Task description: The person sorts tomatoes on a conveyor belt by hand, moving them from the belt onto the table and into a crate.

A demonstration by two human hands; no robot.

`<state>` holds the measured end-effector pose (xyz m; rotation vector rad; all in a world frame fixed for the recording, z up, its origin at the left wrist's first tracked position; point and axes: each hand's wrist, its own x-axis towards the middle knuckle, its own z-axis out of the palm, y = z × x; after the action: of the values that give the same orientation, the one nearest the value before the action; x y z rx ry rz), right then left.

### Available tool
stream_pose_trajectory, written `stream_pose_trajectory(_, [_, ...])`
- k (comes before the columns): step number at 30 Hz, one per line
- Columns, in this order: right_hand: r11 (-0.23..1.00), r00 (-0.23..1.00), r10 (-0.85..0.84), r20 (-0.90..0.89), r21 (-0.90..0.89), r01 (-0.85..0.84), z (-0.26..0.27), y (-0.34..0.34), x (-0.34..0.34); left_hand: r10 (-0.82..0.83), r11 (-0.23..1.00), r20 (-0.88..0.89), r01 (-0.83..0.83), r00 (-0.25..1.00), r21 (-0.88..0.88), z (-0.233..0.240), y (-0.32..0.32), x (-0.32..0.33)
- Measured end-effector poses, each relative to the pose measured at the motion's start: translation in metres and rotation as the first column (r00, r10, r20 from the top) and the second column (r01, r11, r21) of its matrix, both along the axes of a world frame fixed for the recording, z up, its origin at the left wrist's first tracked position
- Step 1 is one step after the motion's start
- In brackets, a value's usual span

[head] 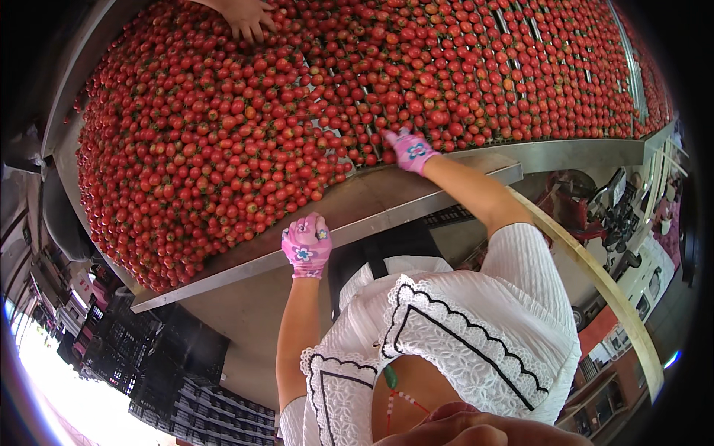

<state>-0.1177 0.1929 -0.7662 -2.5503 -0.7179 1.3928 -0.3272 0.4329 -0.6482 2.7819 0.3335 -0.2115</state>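
Observation:
My left hand, in a pink floral glove, is curled into a fist at the metal rim of a sloping tray. My right hand, gloved alike, reaches over the tray's near side; its fingers touch small red tomatoes at the edge of a roller conveyor. No tomato shows clearly in its grip. A deep heap of cherry tomatoes covers the left part, many with green calyxes. Towards the right they lie in rows between metal rollers.
Another person's bare hand rests on the tomatoes at the far side. Stacked black plastic crates stand at lower left. A metal side rail borders the conveyor. A red vehicle and a pale curved bar are at right.

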Motion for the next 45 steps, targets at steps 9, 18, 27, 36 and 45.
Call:
stream_pose_trajectory(9, [0.989,0.645,-0.026,0.764,-0.075,0.128,0.050,-0.048,0.104,0.068,0.997,-0.016,-0.069,0.998,-0.047,0.005,-0.003,0.004])
stream_pose_trajectory(18, [0.970,0.836,-0.057,0.546,-0.169,0.177,0.003,-0.002,0.076,0.073,0.996,-0.024,-0.074,0.997,-0.058,0.007,-0.003,0.006])
stream_pose_trajectory(27, [0.789,0.704,-0.296,0.646,0.580,-0.201,0.030,0.013,0.129,0.083,0.996,-0.020,-0.083,0.996,-0.044,0.003,-0.004,0.004])
stream_pose_trajectory(36, [0.958,0.633,-0.145,0.761,-0.052,0.282,0.024,-0.001,0.220,0.032,0.999,-0.060,-0.032,0.998,-0.001,0.006,-0.003,0.004])
stream_pose_trajectory(45, [0.998,0.879,-0.043,0.474,0.069,0.012,-0.011,0.060,0.088,0.052,0.998,-0.026,-0.053,0.998,-0.031,0.006,-0.004,0.006])
